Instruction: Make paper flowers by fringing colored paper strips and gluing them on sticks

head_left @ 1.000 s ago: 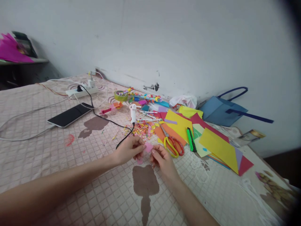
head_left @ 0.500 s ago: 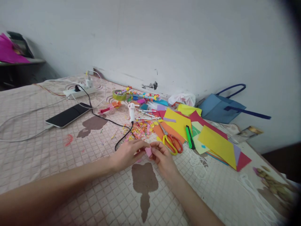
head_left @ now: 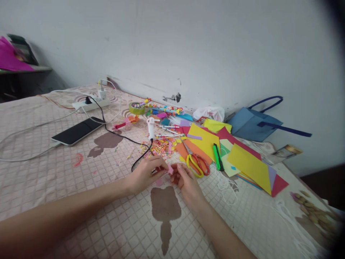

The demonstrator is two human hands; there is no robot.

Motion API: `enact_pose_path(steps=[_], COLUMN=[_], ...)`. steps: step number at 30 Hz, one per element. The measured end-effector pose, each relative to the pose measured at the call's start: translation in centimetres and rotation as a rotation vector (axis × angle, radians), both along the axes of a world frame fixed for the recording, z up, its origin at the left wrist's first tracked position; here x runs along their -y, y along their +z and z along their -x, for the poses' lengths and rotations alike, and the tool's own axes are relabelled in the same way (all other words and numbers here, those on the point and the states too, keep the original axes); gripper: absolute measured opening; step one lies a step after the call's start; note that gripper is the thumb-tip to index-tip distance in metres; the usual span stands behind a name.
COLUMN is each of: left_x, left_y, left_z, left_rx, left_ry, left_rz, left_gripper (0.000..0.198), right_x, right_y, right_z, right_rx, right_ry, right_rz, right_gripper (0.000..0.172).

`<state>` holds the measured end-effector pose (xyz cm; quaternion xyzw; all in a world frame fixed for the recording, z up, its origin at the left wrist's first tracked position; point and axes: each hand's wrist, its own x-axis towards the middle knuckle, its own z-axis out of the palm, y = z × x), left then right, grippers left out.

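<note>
My left hand [head_left: 147, 175] pinches a small pink paper piece [head_left: 170, 169] between thumb and fingers. Close on its right is my right hand [head_left: 188, 183], fingers loosely curled and apart, the tips right beside the paper's edge; whether they touch it is hard to see. Another pink scrap [head_left: 159, 182] lies on the cloth under my left hand. Scissors [head_left: 198, 164] with yellow and red handles lie just beyond my right hand. A white glue gun [head_left: 151, 128] stands behind a heap of colourful paper shreds [head_left: 161, 148].
To the right lie a green cutter [head_left: 217, 157], coloured paper sheets [head_left: 249, 163], white string [head_left: 223, 185] and a blue bag [head_left: 252, 124]. A phone [head_left: 78, 131] and a power strip [head_left: 91, 105] are at the left. A black cord [head_left: 122, 137] runs to the glue gun.
The pink paper has shifted slightly up and turned in my left fingers. My right thumb and fingers have come away from it, and the scrap beneath shows more.
</note>
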<state>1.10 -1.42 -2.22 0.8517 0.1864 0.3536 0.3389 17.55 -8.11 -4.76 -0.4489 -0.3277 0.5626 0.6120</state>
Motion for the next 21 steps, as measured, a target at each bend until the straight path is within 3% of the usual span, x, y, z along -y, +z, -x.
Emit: enact_pose_path(steps=[5, 14, 21], left_x=[0.08, 0.31, 0.22], left_y=[-0.14, -0.07, -0.18], left_z=[-0.08, -0.69, -0.87], left_rx=[-0.024, 0.054, 0.141], left_ry=[-0.015, -0.1, -0.051], left_rz=[0.054, 0.7, 0.939], left_gripper=[0.014, 0.021, 0.024], right_x=[0.14, 0.22, 0.52], right_y=[0.5, -0.08, 0.19], right_z=[0.01, -0.11, 0.01], right_rx=[0.019, 0.303, 0.386], right_ry=[0.08, 0.042, 0.05], right_rz=[0.035, -0.09, -0.124], right_gripper=[0.02, 0.016, 0.021])
